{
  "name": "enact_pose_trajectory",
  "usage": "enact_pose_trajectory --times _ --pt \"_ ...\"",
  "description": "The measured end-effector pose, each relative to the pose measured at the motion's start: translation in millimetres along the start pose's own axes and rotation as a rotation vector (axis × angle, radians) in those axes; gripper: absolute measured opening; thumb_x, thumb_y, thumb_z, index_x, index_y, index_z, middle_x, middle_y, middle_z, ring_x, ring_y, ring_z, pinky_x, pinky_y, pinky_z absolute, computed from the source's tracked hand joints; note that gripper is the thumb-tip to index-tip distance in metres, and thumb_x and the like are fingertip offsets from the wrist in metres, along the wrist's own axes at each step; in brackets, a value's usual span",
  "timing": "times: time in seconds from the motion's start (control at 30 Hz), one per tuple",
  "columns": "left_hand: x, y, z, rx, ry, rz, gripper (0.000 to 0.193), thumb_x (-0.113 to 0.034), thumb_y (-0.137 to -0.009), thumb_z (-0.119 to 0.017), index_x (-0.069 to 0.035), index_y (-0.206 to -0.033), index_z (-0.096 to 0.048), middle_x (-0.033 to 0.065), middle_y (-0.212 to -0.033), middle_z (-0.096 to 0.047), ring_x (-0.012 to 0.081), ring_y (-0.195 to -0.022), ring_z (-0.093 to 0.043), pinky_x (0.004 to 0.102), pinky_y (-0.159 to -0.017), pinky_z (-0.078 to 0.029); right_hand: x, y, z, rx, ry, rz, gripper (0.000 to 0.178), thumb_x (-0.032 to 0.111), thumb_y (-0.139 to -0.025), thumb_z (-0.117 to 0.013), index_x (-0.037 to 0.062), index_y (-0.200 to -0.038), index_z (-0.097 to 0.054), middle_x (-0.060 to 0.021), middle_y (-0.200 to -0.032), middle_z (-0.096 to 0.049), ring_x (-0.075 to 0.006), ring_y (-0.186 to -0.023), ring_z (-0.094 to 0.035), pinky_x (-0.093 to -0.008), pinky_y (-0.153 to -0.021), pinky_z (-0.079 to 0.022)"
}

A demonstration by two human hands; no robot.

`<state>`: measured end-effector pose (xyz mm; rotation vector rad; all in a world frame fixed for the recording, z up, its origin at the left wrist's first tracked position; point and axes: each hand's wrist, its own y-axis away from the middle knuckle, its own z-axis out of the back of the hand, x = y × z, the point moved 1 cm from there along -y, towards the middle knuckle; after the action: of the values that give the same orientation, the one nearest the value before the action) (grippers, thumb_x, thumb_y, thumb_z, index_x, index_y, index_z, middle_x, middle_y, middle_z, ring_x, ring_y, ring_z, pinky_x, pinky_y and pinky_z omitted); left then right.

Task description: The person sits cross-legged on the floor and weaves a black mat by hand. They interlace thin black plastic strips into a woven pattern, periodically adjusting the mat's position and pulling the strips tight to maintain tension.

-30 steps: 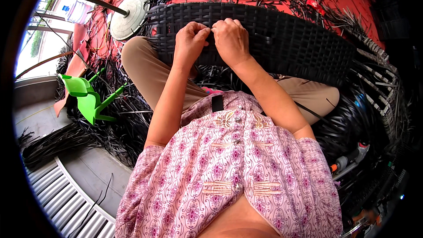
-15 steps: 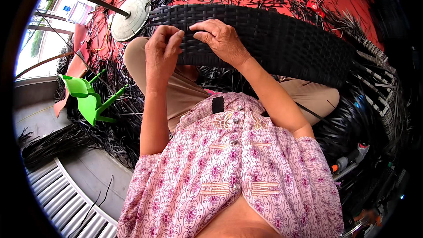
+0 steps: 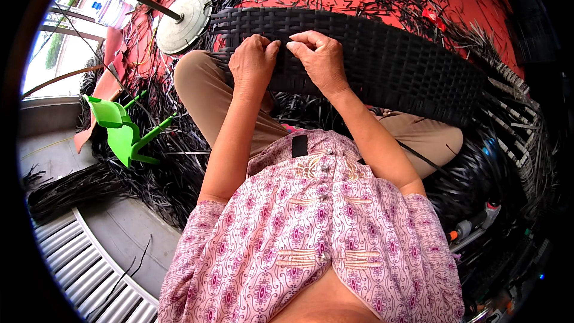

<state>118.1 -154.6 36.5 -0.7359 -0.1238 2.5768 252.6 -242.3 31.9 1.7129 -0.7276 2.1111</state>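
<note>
Across my lap lies a long, curved black woven panel of flat plastic strips. My left hand is over its left part, fingers curled and thumb pressed against the forefinger. Close to its right, my right hand points its thumb and forefinger toward the left hand, their tips nearly together and the other fingers folded. A small gap separates the two hands. Whatever they pinch, if anything, is lost against the black weave.
Loose black strips lie heaped around my legs. On the left are a small green plastic chair and a round pale disc base with a pole. Bare frame slats extend at right, near a grey-and-orange tool.
My left hand has moved right and slightly down, its fingers closing together. My right hand has shifted right and a little lower, its thumb and forefinger tips drawing closer.
</note>
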Motion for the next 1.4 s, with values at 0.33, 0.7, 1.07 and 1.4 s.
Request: enact_pose_trajectory --times 0.33,0.7,1.07,1.4 --pt "8 2 -12 -0.083 0.096 -0.089 0.021 -0.021 -0.093 -0.063 -0.001 -0.093 -0.071 0.0188 -0.092 -0.071 0.0379 -0.090 -0.068 0.0458 -0.082 -0.053 6 -2 -12 -0.039 0.417 0.235 0.010 0.008 -0.080 -0.065 -0.0002 -0.082 -0.071 -0.0203 -0.082 -0.070 -0.0390 -0.081 -0.069 -0.0484 -0.077 -0.057" --pt "10 8 -10 -0.113 0.178 -0.078 0.023 -0.019 -0.092 -0.066 0.001 -0.103 -0.072 0.0209 -0.098 -0.073 0.0383 -0.089 -0.070 0.0427 -0.084 -0.055 12 -18 -24 0.120 0.703 0.228 0.016 0.011 -0.082 -0.064 0.0039 -0.088 -0.077 -0.0193 -0.087 -0.073 -0.0373 -0.085 -0.072 -0.0464 -0.081 -0.058" --pt "25 9 -9 0.088 0.653 0.075 0.026 -0.010 -0.097 -0.067 0.003 -0.119 -0.070 0.0078 -0.098 -0.072 0.0113 -0.072 -0.069 0.0244 -0.063 -0.057 10 -31 -29 0.195 0.655 0.049 0.020 0.011 -0.078 -0.065 0.0093 -0.091 -0.080 -0.0194 -0.091 -0.075 -0.0374 -0.090 -0.073 -0.0463 -0.085 -0.057" --pt "19 8 4 0.105 0.642 0.115 0.018 -0.011 -0.093 -0.072 0.003 -0.105 -0.075 0.0050 -0.088 -0.074 0.0090 -0.069 -0.068 0.0242 -0.063 -0.056 4 -19 -40 0.056 0.809 0.225 0.010 0.012 -0.078 -0.069 0.0032 -0.081 -0.071 -0.0174 -0.088 -0.071 -0.0366 -0.088 -0.071 -0.0460 -0.079 -0.058"
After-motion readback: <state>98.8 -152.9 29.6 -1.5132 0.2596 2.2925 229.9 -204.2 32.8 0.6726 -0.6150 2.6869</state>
